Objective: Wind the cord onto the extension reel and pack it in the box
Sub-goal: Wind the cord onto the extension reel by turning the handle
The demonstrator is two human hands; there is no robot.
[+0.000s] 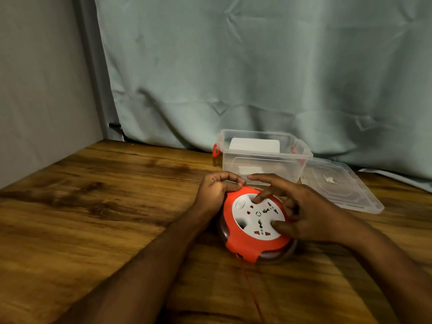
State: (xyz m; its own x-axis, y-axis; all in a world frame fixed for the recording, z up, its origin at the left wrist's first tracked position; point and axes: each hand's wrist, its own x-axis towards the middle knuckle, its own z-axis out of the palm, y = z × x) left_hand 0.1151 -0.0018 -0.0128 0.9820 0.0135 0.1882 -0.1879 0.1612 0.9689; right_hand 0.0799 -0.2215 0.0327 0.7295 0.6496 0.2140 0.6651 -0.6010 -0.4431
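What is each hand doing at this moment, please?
Left hand: grips the rim of the extension reel.
Right hand: fingers spread on the reel's white face, one fingertip in a recess; holds nothing.

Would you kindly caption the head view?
Left hand grips the reel; right hand fingers its white hub; clear box open behind.

Orange/white reel [254,220] flat, cord [251,293] trailing; clear box [264,157] open behind.

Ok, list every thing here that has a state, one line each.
Extension reel: flat on the table, sockets up.
Cord: partly unwound, trailing toward the camera.
Box: open, white item inside.
Lid: off, beside the box.
Left hand: grips the reel's rim.
Right hand: fingers on the white face.
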